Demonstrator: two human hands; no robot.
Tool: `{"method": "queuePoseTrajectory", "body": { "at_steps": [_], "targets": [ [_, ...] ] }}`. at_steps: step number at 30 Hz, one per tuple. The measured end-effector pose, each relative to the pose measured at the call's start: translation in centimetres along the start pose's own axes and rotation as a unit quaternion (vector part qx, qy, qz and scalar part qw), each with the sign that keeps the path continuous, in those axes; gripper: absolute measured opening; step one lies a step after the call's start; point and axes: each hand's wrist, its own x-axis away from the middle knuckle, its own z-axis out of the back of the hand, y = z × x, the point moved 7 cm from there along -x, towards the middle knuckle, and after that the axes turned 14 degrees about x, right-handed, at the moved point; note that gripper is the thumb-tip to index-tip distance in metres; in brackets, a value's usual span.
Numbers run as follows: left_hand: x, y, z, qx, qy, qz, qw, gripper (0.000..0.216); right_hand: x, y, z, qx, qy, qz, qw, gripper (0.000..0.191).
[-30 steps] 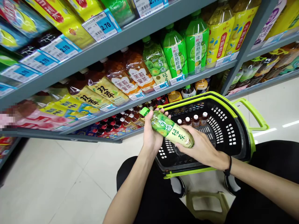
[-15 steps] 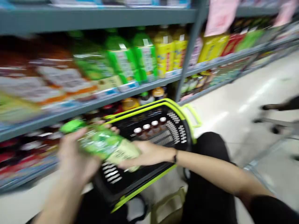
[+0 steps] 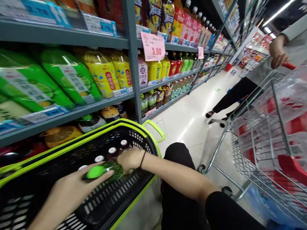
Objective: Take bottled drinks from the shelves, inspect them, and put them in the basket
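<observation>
A green drink bottle [image 3: 112, 170] with a bright green cap lies tilted inside the black shopping basket [image 3: 134, 210], which has a lime-green rim. My left hand [image 3: 82, 182] is closed round its cap end. Farther along the same bottle, my right hand [image 3: 130, 159] grips the body near the base, hiding much of the label. Beside the bottle, along the basket's far side, stand several dark bottles [image 3: 112, 150] with white caps, upright in a row. My right hand is close to the endmost one.
Shelving [image 3: 134, 64] with drinks and price tags runs along the left, just past the basket. At right stands a wire shopping trolley [image 3: 261, 137] loaded with plastic-wrapped goods, a person's hand [image 3: 279, 59] near its red handle. The pale tiled floor [image 3: 192, 127] lies between.
The green bottle has gone from above the basket down into it, still in both hands. The view has swung right, bringing the trolley and the other person into sight.
</observation>
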Motion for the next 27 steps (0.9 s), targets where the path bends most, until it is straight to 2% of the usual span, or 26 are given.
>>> {"method": "queuePoseTrajectory", "body": {
  "at_steps": [1,3,5,8,16,19,22,27],
  "targets": [
    [-0.3,0.9,-1.2,-0.042,-0.019,0.002,0.999,0.060,0.6,0.7,0.1,0.004,-0.004,-0.008,1.000,0.037],
    [-0.9,3.3,-3.9,-0.050,-0.075,-0.065,0.994,0.056,1.3,2.1,0.4,0.008,0.006,-0.025,1.000,0.040],
    [-1.9,4.0,-6.0,-0.069,-0.109,-0.093,0.987,0.051,1.3,3.7,0.4,0.014,0.012,-0.059,0.998,0.042],
    [-3.9,2.4,-7.9,-0.110,-0.123,-0.074,0.984,0.042,0.9,4.9,0.1,0.009,0.007,-0.088,0.996,0.039],
    [-7.0,-2.7,-11.3,-0.210,-0.149,-0.007,0.966,0.038,2.5,4.9,1.4,-0.031,0.009,-0.098,0.995,0.035],
    [-7.3,-4.8,-12.0,-0.230,-0.154,0.025,0.961,0.040,3.0,5.4,1.7,-0.039,0.014,-0.102,0.994,0.036],
    [-6.5,-7.3,-11.8,-0.228,-0.153,0.050,0.960,0.041,3.4,5.6,1.8,-0.042,0.014,-0.102,0.994,0.038],
    [-4.1,-12.6,-8.6,-0.208,-0.141,0.115,0.961,0.038,4.0,5.9,1.5,-0.039,0.002,-0.094,0.995,0.040]
  ]
}}
